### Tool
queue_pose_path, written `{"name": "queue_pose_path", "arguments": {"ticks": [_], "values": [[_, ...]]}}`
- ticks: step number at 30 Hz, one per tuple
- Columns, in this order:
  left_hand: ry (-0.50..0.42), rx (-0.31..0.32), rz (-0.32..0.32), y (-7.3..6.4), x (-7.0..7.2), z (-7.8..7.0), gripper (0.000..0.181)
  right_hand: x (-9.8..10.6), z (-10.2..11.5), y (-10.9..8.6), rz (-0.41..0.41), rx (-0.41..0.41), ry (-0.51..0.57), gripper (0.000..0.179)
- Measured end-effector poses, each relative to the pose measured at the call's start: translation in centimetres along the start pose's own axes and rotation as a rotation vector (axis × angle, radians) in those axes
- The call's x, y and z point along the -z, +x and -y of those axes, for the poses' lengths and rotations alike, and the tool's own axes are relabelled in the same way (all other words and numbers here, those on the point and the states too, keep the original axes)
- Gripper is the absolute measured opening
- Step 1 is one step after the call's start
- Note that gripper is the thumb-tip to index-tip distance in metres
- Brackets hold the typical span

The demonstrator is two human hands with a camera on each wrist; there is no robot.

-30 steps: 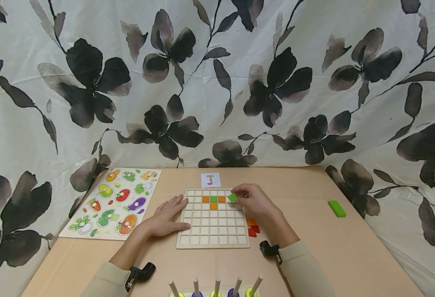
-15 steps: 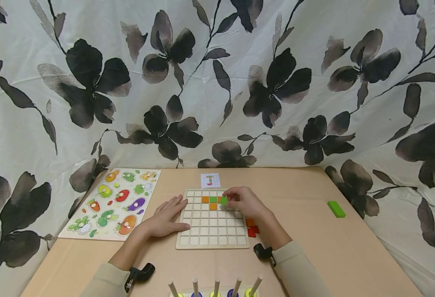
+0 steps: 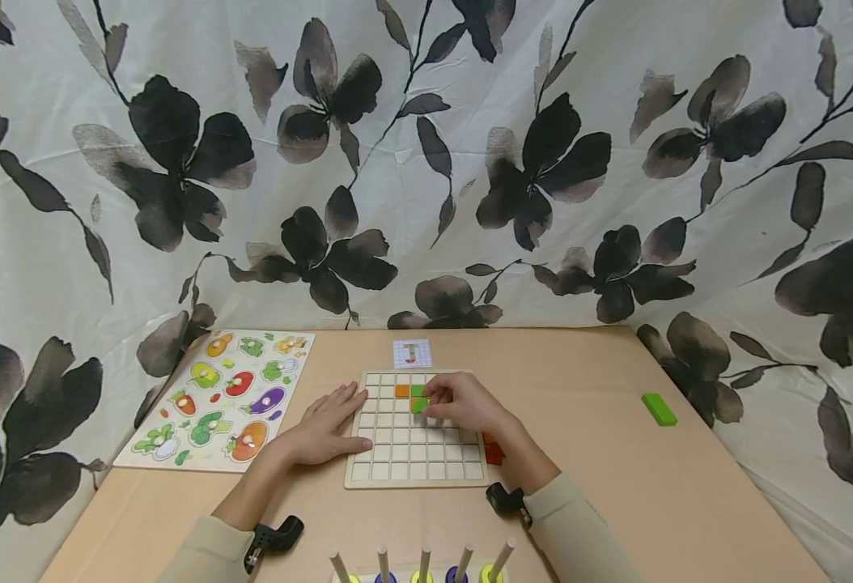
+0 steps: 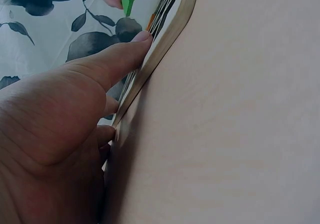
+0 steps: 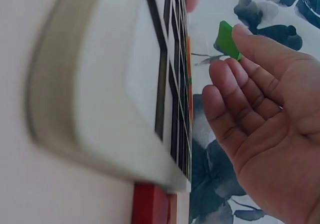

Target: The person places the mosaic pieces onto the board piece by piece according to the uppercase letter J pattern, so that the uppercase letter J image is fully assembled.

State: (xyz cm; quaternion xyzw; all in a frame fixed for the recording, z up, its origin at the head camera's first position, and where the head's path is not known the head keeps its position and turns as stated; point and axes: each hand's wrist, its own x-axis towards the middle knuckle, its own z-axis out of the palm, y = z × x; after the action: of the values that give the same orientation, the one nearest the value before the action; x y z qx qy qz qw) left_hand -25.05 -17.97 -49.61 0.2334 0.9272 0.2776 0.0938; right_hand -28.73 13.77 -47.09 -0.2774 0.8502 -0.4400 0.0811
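Note:
A wooden grid board (image 3: 415, 455) lies at the middle of the table. On its upper part are an orange tile (image 3: 402, 391) and a green tile (image 3: 418, 390); the tiles to their right are covered by my right hand (image 3: 464, 402). Between thumb and fingertips that hand pinches another green tile (image 5: 227, 40), raised above the board in the right wrist view. My left hand (image 3: 330, 425) rests at the board's left edge with extended fingers, its thumb (image 4: 142, 36) on the rim.
Behind the board lies a small pattern card (image 3: 412, 354). A vegetable picture board (image 3: 211, 409) is at left, a green block (image 3: 659, 410) far right. Red pieces (image 3: 495, 452) lie against the board's right side. A peg stand (image 3: 426, 567) stands at the front edge.
My right hand has moved left across the board with the green tile, from the upper right corner to over the tiles near the middle. The left hand has stayed put.

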Motion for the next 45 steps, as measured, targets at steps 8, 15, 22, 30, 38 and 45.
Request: {"name": "queue_pose_path", "arguments": {"ticks": [8,15,22,30,38,45], "values": [[-0.006,0.004,-0.001,0.0,0.2,-0.1,0.094,-0.8,-0.3,0.2,0.038,-0.019,0.009,0.021],[-0.007,0.006,0.0,0.0,0.1,-0.1,0.094,-1.2,-0.5,0.3,0.061,-0.031,-0.038,0.02],[-0.009,0.006,-0.001,0.1,0.0,0.0,0.094,-1.3,-0.3,0.2,0.084,-0.038,-0.064,0.019],[-0.012,0.002,-0.005,0.0,0.0,0.0,0.094,-1.5,-0.2,0.1,0.08,-0.061,-0.097,0.018],[-0.013,0.01,0.003,0.0,0.0,0.0,0.094,-1.6,-0.2,0.1,0.075,-0.066,-0.105,0.019],[-0.008,0.009,-0.001,0.0,-0.1,0.0,0.094,-1.7,0.0,0.1,0.074,-0.066,-0.116,0.019]]}}
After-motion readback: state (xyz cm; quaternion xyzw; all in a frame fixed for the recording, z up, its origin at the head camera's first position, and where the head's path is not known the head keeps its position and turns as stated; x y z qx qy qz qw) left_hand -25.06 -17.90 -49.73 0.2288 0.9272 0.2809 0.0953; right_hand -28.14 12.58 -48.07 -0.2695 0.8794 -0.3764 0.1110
